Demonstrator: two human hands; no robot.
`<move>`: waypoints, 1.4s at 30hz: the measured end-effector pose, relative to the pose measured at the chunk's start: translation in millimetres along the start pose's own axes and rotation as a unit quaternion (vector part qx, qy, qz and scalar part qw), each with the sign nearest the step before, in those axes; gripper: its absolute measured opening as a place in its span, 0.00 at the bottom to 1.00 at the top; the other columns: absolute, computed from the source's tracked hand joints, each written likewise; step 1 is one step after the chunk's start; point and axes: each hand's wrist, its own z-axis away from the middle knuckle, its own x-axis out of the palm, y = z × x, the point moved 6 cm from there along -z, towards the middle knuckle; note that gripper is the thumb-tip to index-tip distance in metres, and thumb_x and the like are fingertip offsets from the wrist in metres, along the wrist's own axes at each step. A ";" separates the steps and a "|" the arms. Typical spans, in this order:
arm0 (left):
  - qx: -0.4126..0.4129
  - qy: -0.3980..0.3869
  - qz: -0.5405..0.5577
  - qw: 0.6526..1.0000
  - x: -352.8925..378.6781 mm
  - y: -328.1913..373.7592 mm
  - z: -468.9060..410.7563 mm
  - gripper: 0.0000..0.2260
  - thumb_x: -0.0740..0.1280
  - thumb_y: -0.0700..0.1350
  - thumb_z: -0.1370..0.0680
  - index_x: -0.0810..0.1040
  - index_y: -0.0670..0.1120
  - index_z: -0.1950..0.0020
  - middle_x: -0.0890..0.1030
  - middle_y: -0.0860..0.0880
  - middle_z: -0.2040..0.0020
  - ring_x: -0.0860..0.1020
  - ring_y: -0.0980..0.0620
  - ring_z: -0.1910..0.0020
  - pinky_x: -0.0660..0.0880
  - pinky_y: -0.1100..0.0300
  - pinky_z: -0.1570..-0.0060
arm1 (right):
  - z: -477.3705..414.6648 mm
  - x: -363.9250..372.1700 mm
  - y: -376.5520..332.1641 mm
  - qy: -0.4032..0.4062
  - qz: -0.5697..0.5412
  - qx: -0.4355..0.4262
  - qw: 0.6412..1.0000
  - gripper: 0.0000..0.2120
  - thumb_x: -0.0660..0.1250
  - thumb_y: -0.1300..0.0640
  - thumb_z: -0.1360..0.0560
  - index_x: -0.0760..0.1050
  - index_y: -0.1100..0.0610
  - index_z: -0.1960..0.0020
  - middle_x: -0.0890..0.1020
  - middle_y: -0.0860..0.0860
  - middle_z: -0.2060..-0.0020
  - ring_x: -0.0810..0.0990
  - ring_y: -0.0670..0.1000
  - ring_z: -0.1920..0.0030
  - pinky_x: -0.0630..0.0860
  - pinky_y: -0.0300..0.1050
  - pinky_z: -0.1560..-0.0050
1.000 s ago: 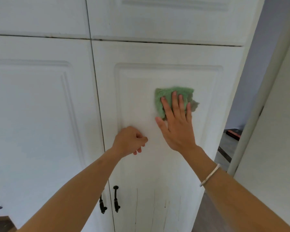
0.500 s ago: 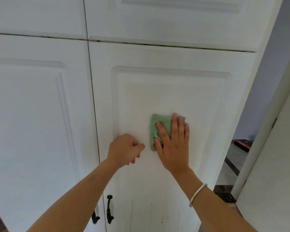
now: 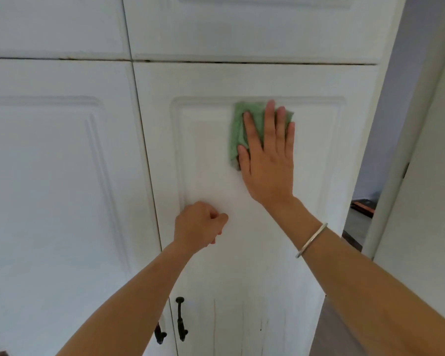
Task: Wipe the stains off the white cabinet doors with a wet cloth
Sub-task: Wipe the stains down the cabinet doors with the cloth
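Observation:
My right hand (image 3: 267,160) lies flat, fingers spread, pressing a folded green cloth (image 3: 238,129) against the upper part of the right white cabinet door (image 3: 208,155), just under the top of its raised panel frame. My left hand (image 3: 198,226) is curled into a loose fist with its knuckles resting on the same door, lower and to the left. Dark vertical streaks (image 3: 261,327) mark the bottom of this door. The left cabinet door (image 3: 57,176) is shut beside it.
Two black handles (image 3: 181,318) hang near the seam between the doors. Upper cabinet doors (image 3: 242,24) sit above. A white door frame (image 3: 406,140) stands at the right, with a gap showing dark floor (image 3: 359,222) beyond.
My right hand has slid the green cloth upward from the door's middle to near the panel's top edge. My left fist has stayed in place on the door.

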 end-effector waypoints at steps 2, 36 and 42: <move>0.039 0.018 -0.012 0.999 1.7 -1.1 1.8 0.15 0.63 0.49 0.28 0.79 0.43 0.70 0.79 0.48 0.76 0.76 0.54 0.79 0.75 0.59 0.68 | -23.6 0.6 -15.7 0.003 0.005 -0.059 0.998 0.24 0.53 0.51 0.17 0.60 0.57 0.23 0.57 0.61 0.24 0.54 0.62 0.23 0.48 0.60 0.23; 0.339 0.205 -0.181 0.900 65.6 -76.0 55.3 0.15 0.53 0.54 0.32 0.57 0.48 0.75 0.60 0.52 0.78 0.59 0.52 0.77 0.61 0.60 0.71 | 327.3 117.4 -51.3 0.010 0.034 -0.263 0.964 0.26 0.53 0.53 0.18 0.56 0.57 0.22 0.56 0.54 0.23 0.54 0.56 0.23 0.47 0.61 0.24; 0.334 0.159 -0.235 0.899 147.4 -88.1 70.5 0.18 0.60 0.49 0.26 0.58 0.47 0.74 0.61 0.51 0.77 0.59 0.51 0.76 0.60 0.60 0.71 | 473.0 159.9 -56.9 -0.079 0.092 -0.497 0.860 0.28 0.53 0.50 0.19 0.54 0.55 0.21 0.56 0.51 0.23 0.55 0.54 0.23 0.44 0.56 0.23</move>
